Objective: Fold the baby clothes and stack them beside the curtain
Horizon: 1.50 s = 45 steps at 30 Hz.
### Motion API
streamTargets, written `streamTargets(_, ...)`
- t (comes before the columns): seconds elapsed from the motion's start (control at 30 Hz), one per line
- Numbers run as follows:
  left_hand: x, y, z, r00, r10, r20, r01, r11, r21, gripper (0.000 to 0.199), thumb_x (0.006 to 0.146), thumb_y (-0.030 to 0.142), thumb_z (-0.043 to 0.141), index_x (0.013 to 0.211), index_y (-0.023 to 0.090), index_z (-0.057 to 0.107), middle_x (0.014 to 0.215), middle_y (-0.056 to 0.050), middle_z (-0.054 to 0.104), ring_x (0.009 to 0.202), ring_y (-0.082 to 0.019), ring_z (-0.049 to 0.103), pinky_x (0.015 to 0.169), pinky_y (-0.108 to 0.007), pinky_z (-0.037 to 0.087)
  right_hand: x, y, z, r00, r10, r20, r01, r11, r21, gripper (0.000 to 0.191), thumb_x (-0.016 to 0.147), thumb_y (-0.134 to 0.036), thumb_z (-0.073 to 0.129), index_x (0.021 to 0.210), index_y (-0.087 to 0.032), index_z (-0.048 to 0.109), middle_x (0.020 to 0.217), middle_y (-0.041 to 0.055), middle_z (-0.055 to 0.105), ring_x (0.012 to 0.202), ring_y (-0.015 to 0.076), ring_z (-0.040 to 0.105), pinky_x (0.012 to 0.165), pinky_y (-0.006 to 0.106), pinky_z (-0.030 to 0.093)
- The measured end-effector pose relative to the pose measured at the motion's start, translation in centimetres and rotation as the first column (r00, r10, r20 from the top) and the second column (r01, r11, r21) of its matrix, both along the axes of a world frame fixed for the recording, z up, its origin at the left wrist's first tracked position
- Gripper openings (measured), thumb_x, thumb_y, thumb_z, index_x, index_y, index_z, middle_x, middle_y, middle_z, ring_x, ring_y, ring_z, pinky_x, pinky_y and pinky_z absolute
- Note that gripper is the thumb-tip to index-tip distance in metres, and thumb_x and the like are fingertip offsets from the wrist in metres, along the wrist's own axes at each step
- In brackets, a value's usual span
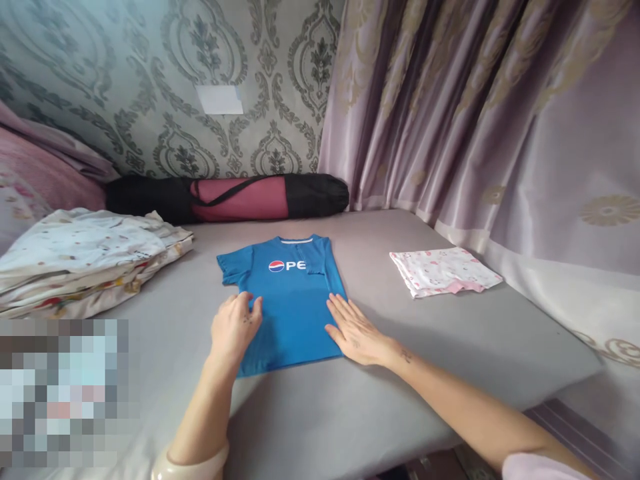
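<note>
A blue T-shirt (295, 320) with a round logo and the letters "PE" lies on the grey sheet. Its right side is folded inward with the sleeve over the chest, while the left sleeve sticks out. My left hand (236, 323) is at the shirt's left edge, its fingers curled down and the thumb apart; whether cloth is between them is hidden. On the folded right edge, my right hand (357, 332) lies flat with its fingers stretched out.
A folded white garment with pink patterns (440, 272) lies to the right. Patterned cloths (90, 257) are piled at the left. A black and dark red long bag (240, 198) rests along the wall. Curtains (450, 100) hang at the right. The lower left corner is pixelated.
</note>
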State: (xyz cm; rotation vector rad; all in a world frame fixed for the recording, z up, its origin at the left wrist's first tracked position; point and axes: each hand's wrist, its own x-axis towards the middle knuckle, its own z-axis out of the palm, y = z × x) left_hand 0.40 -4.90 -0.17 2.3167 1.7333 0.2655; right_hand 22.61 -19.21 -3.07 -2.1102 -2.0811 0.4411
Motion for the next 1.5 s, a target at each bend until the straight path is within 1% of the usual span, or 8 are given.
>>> streamTargets(0.2,-1.9,1.2,-0.4,0.985,0.084,-0.153,-0.096,0.993,-0.072,0.043,0.092,0.044,0.032,0.111,0.015,0.059,0.113,-0.018,0.062,0.107,-0.032,0.059,0.078,-0.038,0.048,1.3,5.5,2.0,0.994,-0.083,0.069,0.08,0.995,0.052,0.064,0.1,-0.042,0.01,0.118,-0.017,0.066,0.125,0.0138,0.064,0.121,0.0251,0.055,0.108,0.039,0.031)
streamTargets(0.47,-3.2,1.9,-0.4,0.984,0.042,-0.172,-0.076,0.977,-0.199,0.036,0.089,0.048,0.036,0.089,0.021,0.059,0.101,-0.013,0.07,0.094,-0.029,0.065,0.068,-0.033,0.047,3.7,16.1,-2.0,0.984,-0.147,0.103,0.139,0.987,0.082,0.068,0.098,-0.044,0.016,0.151,-0.002,0.018,0.159,0.0133,0.012,0.147,0.0238,0.006,0.118,0.041,0.007)
streamTargets(0.6,-3.7,2.2,-0.2,0.985,0.021,-0.169,-0.064,0.965,-0.253,0.033,0.089,0.048,0.038,0.087,0.021,0.057,0.1,-0.013,0.07,0.092,-0.029,0.066,0.066,-0.032,0.046,4.0,16.8,-2.5,0.99,-0.103,0.094,0.106,0.994,-0.018,0.074,0.097,-0.051,0.015,0.151,-0.002,0.018,0.159,0.0138,0.01,0.147,0.0259,0.007,0.117,0.042,0.008)
streamTargets(0.77,-3.9,2.4,-0.5,0.988,0.004,-0.152,-0.045,0.963,-0.264,0.032,0.088,0.048,0.04,0.082,0.021,0.056,0.094,-0.012,0.071,0.087,-0.027,0.067,0.063,-0.03,0.044,5.2,19.4,0.0,0.979,-0.18,0.098,0.178,0.984,0.024,0.065,0.098,-0.047,0.014,0.131,-0.009,0.056,0.142,0.0171,0.048,0.133,0.0279,0.042,0.111,0.041,0.025)
streamTargets(0.97,-4.0,2.3,-0.3,0.99,-0.016,-0.137,-0.023,0.959,-0.284,0.028,0.087,0.045,0.044,0.081,0.021,0.058,0.094,-0.01,0.072,0.089,-0.026,0.067,0.061,-0.029,0.043,6.1,22.5,-1.4,0.932,-0.345,0.109,0.334,0.936,0.108,0.069,0.099,-0.047,0.014,0.149,0.0,0.024,0.156,0.0197,0.02,0.145,0.0283,0.016,0.115,0.042,0.013)
streamTargets(1.2,-3.8,1.9,0.6,0.992,-0.005,-0.125,-0.033,0.954,-0.297,0.019,0.084,0.034,0.049,0.087,0.02,0.062,0.1,-0.011,0.071,0.091,-0.026,0.066,0.067,-0.029,0.044,6.3,23.3,-2.8,0.92,-0.374,0.113,0.37,0.927,0.053,0.072,0.097,-0.049,0.022,0.149,0.001,0.024,0.157,0.0184,0.02,0.145,0.0298,0.016,0.115,0.043,0.014)
streamTargets(1.37,-3.9,1.9,0.6,0.998,0.006,-0.055,-0.024,0.941,-0.337,0.024,0.085,0.04,0.05,0.088,0.018,0.06,0.092,-0.011,0.071,0.083,-0.025,0.068,0.062,-0.028,0.045,2.4,24.3,0.2,0.935,-0.353,0.038,0.339,0.919,0.203,0.053,0.094,-0.028,0.035,0.141,-0.005,0.042,0.151,0.02,0.033,0.14,0.0314,0.027,0.113,0.043,0.021)
streamTargets(1.5,-3.9,1.9,0.8,0.999,0.009,-0.045,-0.027,0.91,-0.414,0.027,0.086,0.042,0.049,0.085,0.018,0.061,0.078,-0.009,0.071,0.059,-0.022,0.067,0.054,-0.028,0.043,-4.5,26.1,1.6,0.978,-0.105,-0.182,0.138,0.974,0.179,0.039,0.091,-0.022,0.037,0.113,-0.02,0.069,0.116,0.0086,0.069,0.112,0.024,0.059,0.096,0.031,0.042)
